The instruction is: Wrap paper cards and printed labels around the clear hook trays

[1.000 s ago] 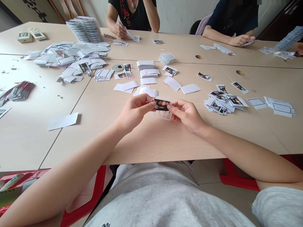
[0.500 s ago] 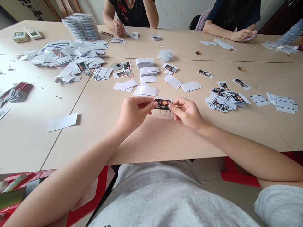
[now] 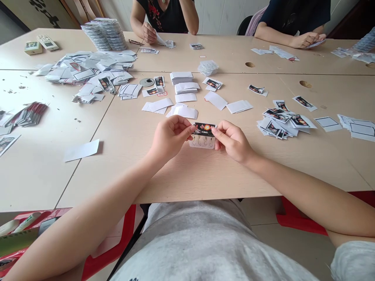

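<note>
Between my hands, just above the table's near part, is a small clear pack of fish hooks point(image 3: 202, 142) with a black printed label point(image 3: 204, 129) across its upper half. Several hooks show through the clear lower half. My left hand point(image 3: 172, 134) pinches the label's left end between thumb and fingers. At the right end, my right hand point(image 3: 233, 140) grips label and pack, thumb on the front. The fingers behind the pack are partly hidden. Beyond them lie white folded cards point(image 3: 184, 112), and stacked white cards point(image 3: 185, 86) stand farther back.
Printed cards point(image 3: 283, 121) are heaped at the right. A large pile of white cards point(image 3: 88, 70) spreads at the left, below stacked clear packs point(image 3: 105, 35). A single white card point(image 3: 82, 150) lies left of my arm. Two people sit across the table point(image 3: 164, 171).
My left hand's fingers have lifted slightly at the label's left end, and more of the hooks shows below the label. The whole view has shifted a little.
</note>
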A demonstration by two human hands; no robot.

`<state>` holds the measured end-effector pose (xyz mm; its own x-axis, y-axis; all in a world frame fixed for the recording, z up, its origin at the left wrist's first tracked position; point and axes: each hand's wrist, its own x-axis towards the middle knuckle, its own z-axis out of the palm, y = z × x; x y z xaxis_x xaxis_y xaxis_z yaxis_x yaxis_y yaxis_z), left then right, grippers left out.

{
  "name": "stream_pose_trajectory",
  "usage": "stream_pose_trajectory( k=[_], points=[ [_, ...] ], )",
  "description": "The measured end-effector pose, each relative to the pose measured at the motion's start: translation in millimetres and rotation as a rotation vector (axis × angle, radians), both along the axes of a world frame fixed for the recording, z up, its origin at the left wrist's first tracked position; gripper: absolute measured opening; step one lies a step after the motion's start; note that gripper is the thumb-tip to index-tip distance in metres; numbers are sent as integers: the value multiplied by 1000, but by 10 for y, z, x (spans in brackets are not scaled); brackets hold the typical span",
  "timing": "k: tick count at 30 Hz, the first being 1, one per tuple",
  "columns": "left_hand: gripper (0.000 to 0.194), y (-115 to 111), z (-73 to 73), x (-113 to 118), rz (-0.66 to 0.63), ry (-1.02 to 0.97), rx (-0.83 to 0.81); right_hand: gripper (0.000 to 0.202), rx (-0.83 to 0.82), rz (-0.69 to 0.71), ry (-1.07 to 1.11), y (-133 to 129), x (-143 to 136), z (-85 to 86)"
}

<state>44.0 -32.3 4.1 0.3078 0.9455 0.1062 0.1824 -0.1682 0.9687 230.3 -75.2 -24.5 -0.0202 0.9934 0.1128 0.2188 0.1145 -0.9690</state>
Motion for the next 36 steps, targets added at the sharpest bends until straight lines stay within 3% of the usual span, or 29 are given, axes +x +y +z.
stream_pose_trajectory(
  k=[8,17,25,36],
  points=[
    [24,-1,-20,25,-3,67,52,33,6,-6,-3,6,-3,12],
    [19,-31,-45,36,48,217,243,40,43,-47,-9,-4,-31,61],
    [23,-35,-71,65,20,74,38,40,77,-71,-18,14,-20,34],
    [20,-89,-79,134,115,161,137,42,124,-109,-120,-8,-26,54]
  ],
)
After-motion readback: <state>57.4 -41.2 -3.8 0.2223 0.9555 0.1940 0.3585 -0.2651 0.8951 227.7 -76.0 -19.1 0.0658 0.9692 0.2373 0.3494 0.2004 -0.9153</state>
